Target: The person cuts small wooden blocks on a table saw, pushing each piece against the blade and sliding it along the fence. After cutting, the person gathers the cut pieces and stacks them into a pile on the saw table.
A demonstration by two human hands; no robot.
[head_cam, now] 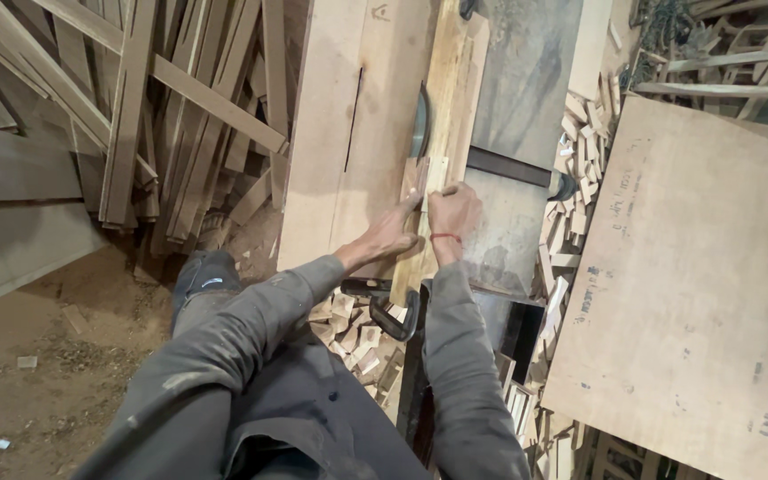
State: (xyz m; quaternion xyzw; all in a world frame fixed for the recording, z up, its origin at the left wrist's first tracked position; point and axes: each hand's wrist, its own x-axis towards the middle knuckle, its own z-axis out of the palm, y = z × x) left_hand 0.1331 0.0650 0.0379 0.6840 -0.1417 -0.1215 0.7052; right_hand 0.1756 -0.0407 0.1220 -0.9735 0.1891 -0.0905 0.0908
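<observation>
The small wood strip [431,175] is likely light and stiff, dry and not slippery, and short enough that it has to be held at its near end, well back from the saw blade [420,124]. It is a pale, narrow offcut with squared edges, lying flat on the table [375,107] just short of the blade, against the long wooden fence board [455,80] on the blade's right.

The left hand [390,233] lies flat on the table on the near side of the blade, its fingers stretched out and pressing the strip's left edge. The right hand [453,212] sits over the strip's near end, fingers curled down on it; how tightly they pinch I cannot tell. A black clamp [390,307] hangs at the table edge nearest the person, above a heap of small wood offcuts [353,333].
</observation>
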